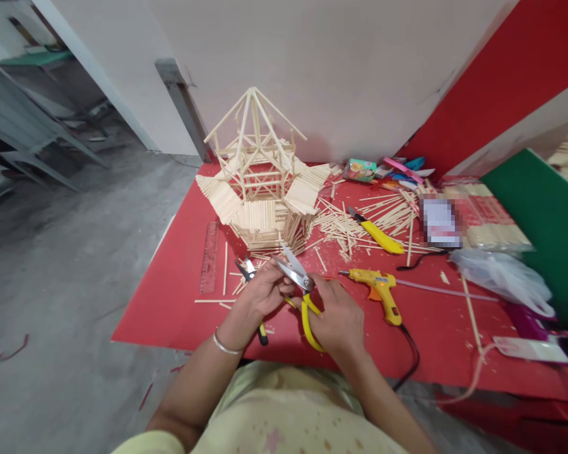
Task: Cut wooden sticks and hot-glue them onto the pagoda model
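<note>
My right hand (338, 315) is closed around the yellow handles of a pair of scissors (297, 275), whose blades are parted and point away to the left. Beside the blades, my left hand (264, 291) has its fingers pinched together; what they hold is too small or hidden to make out. A pair of pliers (262, 333) with black and yellow handles lies partly under my left hand. Just beyond both hands stands a wooden-stick model building (255, 183) with a peaked open roof frame and slatted panels around it.
On the red table (161, 309) lie a clear ruler (209, 257), loose sticks (341, 230), a yellow utility knife (381, 236) and a yellow glue gun (378, 289) with its cord. A plastic bag (502, 277) and packaged sticks (492, 217) are at the right. A wall (336, 75) rises behind.
</note>
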`<state>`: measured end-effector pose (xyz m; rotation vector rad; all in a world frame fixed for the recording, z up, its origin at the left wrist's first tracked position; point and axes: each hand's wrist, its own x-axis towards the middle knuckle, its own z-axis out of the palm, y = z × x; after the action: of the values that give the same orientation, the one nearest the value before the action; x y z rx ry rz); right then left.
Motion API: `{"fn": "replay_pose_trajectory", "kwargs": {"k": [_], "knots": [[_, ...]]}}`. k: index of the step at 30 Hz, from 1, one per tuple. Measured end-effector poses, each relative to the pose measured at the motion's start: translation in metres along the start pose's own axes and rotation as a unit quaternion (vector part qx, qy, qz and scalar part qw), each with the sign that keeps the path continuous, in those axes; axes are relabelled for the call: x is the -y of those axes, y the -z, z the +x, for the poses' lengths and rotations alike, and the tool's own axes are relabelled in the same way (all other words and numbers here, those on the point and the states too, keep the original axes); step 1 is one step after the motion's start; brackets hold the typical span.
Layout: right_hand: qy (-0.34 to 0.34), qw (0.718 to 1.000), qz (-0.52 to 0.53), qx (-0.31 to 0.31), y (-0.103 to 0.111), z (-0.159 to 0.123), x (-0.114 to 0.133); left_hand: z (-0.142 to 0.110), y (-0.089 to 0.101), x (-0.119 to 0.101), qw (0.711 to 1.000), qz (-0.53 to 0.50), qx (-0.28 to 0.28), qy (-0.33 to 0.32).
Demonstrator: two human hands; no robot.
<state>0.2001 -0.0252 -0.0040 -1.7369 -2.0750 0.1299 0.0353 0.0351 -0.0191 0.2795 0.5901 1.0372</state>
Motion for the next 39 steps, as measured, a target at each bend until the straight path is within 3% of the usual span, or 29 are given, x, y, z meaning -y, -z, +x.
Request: {"fn": "replay_pose_trajectory", "kwargs": {"k": [11,26,33,39], "knots": [[-0.012,0.996,-0.077,-0.051,-0.009,0.0,-0.002,-0.002,-0.007,0.001,0.999,-0.037,-0.005,-0.008],[0.0,1.0,0.023,-0.007,-0.012,-0.004,-0.007,-0.001,-0.007,0.001,0.999,-0.03,-0.014,-0.031],[-0.013,0.998,-0.06,-0.022,-0.011,-0.002,-0.007,0.0,-0.003,0.002,0.998,-0.028,-0.043,-0.038],[0.0,0.997,-0.069,-0.026,-0.007,-0.001,-0.007,0.0,-0.002,0.004,0.998,-0.016,-0.037,-0.042]]}}
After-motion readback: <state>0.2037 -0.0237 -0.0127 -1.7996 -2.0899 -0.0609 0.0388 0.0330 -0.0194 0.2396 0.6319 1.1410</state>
